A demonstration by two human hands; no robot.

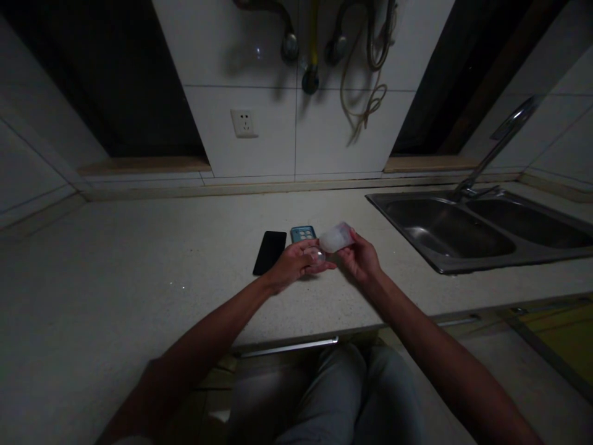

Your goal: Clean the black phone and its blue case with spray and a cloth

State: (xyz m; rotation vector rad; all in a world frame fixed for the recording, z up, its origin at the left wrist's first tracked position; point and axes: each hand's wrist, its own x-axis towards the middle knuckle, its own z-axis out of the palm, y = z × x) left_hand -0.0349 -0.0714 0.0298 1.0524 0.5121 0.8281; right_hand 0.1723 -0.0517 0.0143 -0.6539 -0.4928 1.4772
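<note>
Over the counter, my left hand has its fingers closed around a small clear rounded piece, perhaps plastic or glass; its exact kind is unclear. My right hand grips a whitish translucent cup-like container, tilted on its side toward the left hand. The two held things are close together, and whether they touch I cannot tell. Just left of my hands lies a black smartphone, flat on the counter. Behind the left hand is a blue phone case with pale round spots, its lower part hidden by the fingers.
A pale countertop runs along the tiled wall. To the right is a double steel sink with a tall faucet. Pipes and a hanging cord are on the wall, near a socket. A drawer handle sits below the front edge.
</note>
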